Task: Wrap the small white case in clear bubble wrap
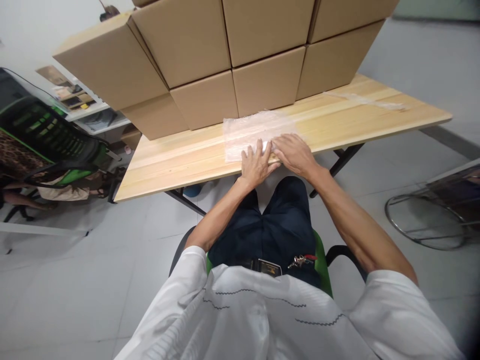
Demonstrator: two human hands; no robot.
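A clear, whitish plastic sheet [243,131] lies flat on the wooden table [161,165], close to its front edge. My left hand [257,162] rests on the near part of this sheet, its fingers spread apart and its thumb toward the right. Right beside it, my right hand [294,152] presses down with its fingers together and bent over the sheet's near edge. Between the hands a small whitish bit shows, perhaps a fold of the plastic; anything under the fingers is hidden.
Stacked cardboard boxes [202,102] line the table's back. A thin strip of clear plastic [375,101] lies at the right. To the left are a black-and-green chair [52,130] with a person partly in view and a white shelf [90,111]. A round metal stool frame [423,242] stands right.
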